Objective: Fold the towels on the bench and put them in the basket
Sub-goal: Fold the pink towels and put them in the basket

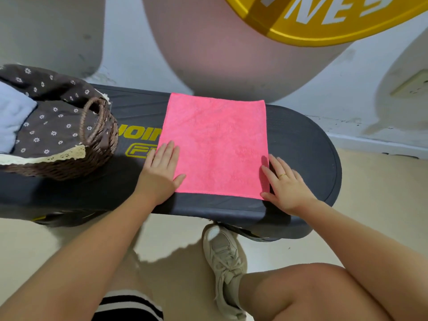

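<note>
Basket (69,163) cropped left; towel (215,144) flat

Hot pink towel (214,144) between my hands, on a dark grey bench (301,144) with yellow lettering (141,134). Off to my left, the brown wicker basket (69,167) has a dark brown liner (53,126) with tiny white daisies and cream lace trim (46,157), pale blue towel (12,117) inside.

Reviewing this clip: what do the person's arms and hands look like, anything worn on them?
Both forearms are bare, with no sleeves, watch or gloves in view. The right hand wears a plain gold-coloured ring on one finger. The left hand shows no jewellery. Nails look short and unpainted.
</note>
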Demonstrator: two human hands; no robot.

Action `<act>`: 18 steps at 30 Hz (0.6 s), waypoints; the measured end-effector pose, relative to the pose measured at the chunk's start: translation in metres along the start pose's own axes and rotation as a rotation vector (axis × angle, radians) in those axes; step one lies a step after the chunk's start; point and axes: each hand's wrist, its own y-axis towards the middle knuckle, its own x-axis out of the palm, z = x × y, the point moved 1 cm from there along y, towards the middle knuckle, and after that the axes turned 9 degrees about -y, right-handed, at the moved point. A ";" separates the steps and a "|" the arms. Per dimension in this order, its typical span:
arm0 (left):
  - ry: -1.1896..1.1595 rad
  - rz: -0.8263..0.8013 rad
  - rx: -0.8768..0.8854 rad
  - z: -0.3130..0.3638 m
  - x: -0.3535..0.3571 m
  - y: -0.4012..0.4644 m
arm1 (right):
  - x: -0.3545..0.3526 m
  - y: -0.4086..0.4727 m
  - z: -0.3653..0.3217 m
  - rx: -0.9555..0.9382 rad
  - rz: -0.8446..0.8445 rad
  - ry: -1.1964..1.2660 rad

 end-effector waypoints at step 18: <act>-0.318 -0.146 0.210 0.085 0.006 0.002 | 0.000 -0.001 -0.014 0.265 0.120 0.272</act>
